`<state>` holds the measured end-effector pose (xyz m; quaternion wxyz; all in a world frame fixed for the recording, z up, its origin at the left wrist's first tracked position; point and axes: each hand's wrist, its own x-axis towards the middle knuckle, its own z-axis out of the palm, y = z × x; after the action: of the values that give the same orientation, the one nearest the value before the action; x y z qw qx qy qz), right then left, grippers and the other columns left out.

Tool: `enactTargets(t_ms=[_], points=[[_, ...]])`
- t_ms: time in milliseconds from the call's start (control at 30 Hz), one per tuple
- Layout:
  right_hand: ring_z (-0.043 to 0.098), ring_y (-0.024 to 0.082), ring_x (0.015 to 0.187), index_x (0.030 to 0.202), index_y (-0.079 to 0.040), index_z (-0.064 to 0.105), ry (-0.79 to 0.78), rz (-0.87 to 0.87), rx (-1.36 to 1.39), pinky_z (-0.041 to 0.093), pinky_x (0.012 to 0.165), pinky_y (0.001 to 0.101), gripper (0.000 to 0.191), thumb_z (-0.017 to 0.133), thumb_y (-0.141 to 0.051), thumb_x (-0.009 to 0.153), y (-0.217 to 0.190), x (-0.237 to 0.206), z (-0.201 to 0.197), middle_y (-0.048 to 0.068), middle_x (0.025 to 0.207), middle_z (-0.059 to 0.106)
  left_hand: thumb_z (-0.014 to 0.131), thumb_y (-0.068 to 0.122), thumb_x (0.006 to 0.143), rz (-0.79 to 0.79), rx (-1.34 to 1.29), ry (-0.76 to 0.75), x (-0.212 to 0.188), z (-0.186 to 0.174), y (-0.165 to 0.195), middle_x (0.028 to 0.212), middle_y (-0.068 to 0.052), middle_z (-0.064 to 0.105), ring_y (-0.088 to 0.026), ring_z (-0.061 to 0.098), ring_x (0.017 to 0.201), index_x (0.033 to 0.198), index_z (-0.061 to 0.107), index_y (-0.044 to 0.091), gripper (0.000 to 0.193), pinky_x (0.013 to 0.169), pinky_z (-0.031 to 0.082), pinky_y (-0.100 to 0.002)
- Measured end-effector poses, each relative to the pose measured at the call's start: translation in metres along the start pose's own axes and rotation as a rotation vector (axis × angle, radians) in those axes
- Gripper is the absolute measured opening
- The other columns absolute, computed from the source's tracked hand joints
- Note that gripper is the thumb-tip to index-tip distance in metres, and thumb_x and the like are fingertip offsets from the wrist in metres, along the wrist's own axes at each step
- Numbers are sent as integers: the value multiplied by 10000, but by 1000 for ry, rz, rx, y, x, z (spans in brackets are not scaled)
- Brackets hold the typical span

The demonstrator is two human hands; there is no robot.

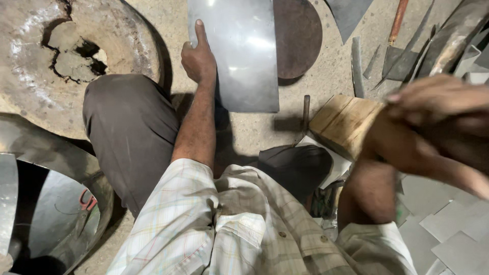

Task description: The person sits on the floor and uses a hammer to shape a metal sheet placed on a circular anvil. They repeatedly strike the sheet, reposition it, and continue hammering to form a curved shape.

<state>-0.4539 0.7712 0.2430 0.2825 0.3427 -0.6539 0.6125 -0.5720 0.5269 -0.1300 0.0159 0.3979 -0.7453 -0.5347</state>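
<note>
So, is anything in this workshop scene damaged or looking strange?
Yes. The large round block at the top left is cracked: its middle has broken into loose-looking pieces around a dark hole. The left hand rests on the metal sheet, which looks flat and undamaged.

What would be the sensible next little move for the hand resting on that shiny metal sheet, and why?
Probably draw the metal sheet closer. The left hand lies flat on its left edge, fingers stretched out with the arm extended, and the sheet lies on the floor well ahead of the knees. The right hand is raised, blurred, beside the wooden block, so it cannot help steady the sheet.
</note>
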Motion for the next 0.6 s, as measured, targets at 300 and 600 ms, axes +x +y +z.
enactTargets(t_ms=[300,600], points=[[591,124,819,1149,-59,640,-15,1001,-378,491,734,282,363,515,-399,1126,56,-108,35,20,916,638,503,805,911,153,12,-12,30,-8,19,589,48,331,-133,333,522,646,488,152,705,514,286,-398],[549,152,483,1140,-57,599,162,394,-266,471,444,283,534,444,-566,1094,-13,-35,-3,98,752,582,499,777,932,-75,-21,-37,4,-10,-25,575,43,288,-142,308,506,604,388,151,716,491,262,-400]])
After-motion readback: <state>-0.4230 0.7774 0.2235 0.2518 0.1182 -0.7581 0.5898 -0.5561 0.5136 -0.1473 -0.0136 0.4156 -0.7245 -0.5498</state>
